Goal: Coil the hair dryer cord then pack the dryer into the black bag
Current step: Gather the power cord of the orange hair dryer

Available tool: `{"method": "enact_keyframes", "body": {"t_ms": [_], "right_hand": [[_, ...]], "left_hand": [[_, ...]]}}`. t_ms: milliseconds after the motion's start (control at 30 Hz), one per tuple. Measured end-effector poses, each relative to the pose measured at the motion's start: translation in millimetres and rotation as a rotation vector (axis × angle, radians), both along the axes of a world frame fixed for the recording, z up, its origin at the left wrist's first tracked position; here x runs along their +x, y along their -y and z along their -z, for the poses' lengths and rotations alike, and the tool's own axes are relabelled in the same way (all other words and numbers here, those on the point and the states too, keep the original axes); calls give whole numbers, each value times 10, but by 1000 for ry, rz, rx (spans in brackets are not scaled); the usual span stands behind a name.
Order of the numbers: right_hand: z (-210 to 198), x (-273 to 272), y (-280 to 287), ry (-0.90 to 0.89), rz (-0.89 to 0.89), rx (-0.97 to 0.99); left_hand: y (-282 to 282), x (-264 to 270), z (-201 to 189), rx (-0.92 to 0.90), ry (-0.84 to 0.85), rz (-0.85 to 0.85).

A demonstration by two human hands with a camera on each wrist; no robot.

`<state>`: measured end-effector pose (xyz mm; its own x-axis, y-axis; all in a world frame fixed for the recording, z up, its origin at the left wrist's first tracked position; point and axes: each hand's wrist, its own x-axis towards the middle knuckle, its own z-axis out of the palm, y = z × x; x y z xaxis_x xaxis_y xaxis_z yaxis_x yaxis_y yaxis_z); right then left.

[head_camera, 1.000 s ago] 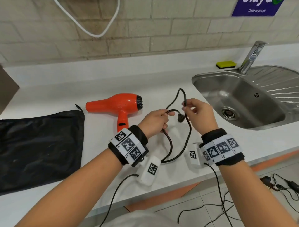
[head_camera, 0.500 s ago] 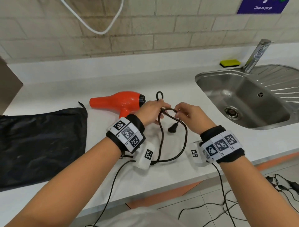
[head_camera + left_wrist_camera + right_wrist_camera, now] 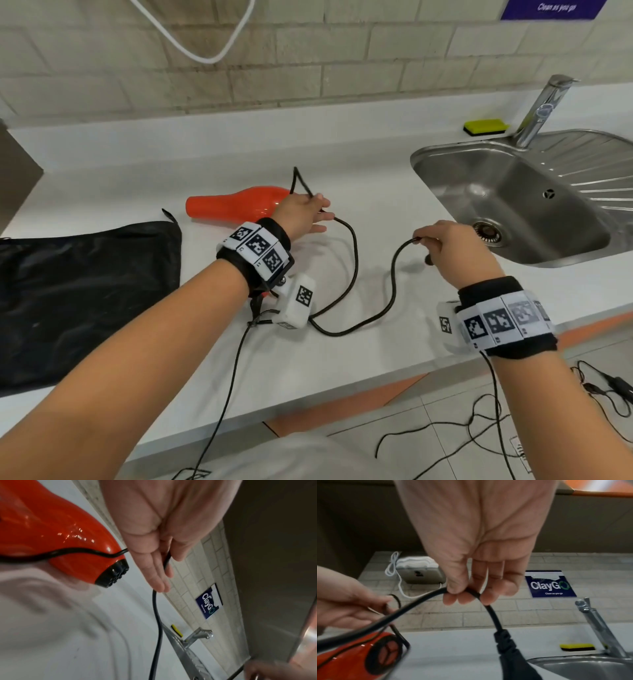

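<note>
The orange hair dryer (image 3: 236, 207) lies on the white counter, with the flat black bag (image 3: 85, 291) to its left. My left hand (image 3: 317, 212) hovers at the dryer's rear and pinches a folded bend of the black cord (image 3: 356, 260) between thumb and fingers (image 3: 167, 559); a short loop sticks up above it. My right hand (image 3: 423, 241) is further right, near the sink, pinching the cord (image 3: 464, 593) just behind the plug (image 3: 506, 646), which hangs below. Between the hands the cord sags in a loose curve on the counter.
A steel sink (image 3: 431, 154) with a tap (image 3: 544, 109) and a yellow sponge (image 3: 485, 126) sits at the right. The counter's front edge runs just below my wrists. Loose cables (image 3: 479, 428) lie on the floor. A white cable (image 3: 205, 51) hangs on the tiled wall.
My hands have drawn apart. The right hand went right with the plug end, and the cord now spreads out between them. The left hand stayed by the dryer.
</note>
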<state>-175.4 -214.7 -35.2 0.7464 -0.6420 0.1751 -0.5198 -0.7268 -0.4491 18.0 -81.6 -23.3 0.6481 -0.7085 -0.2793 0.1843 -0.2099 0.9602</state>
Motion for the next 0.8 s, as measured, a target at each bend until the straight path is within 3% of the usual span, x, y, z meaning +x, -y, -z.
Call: {"method": "enact_keyframes", "body": {"t_ms": [67,167,300,400,533,567,667,700,800], "right_hand": [[-31,70,-114,58,-60,2],[-43,215,-267,127,-125,-29],[-41,410,-411,215,-154,-81],[-65,533,-465,255,-154,-53],[-51,637,-386,372,-47,102],[-10,647,-321,293,-5,123],[150,657,-152,-263,41,182],[188,658,-131,-360,24,233],[249,707,-113,-282,-33,447]], "left_hand": [[30,-92,-24,92,-51,93],[3,-241,-71,279,84,301],[-127,-444,-108,335,185,474],[-174,-523,-104,224,128,434],[-254,-415,-143,67,145,212],[-290,-365,-157,51,144,175],[-401,-226,-201,12,110,126],[-427,-189,-213,-1,118,125],[-462,-76,-227,24,222,130]]}}
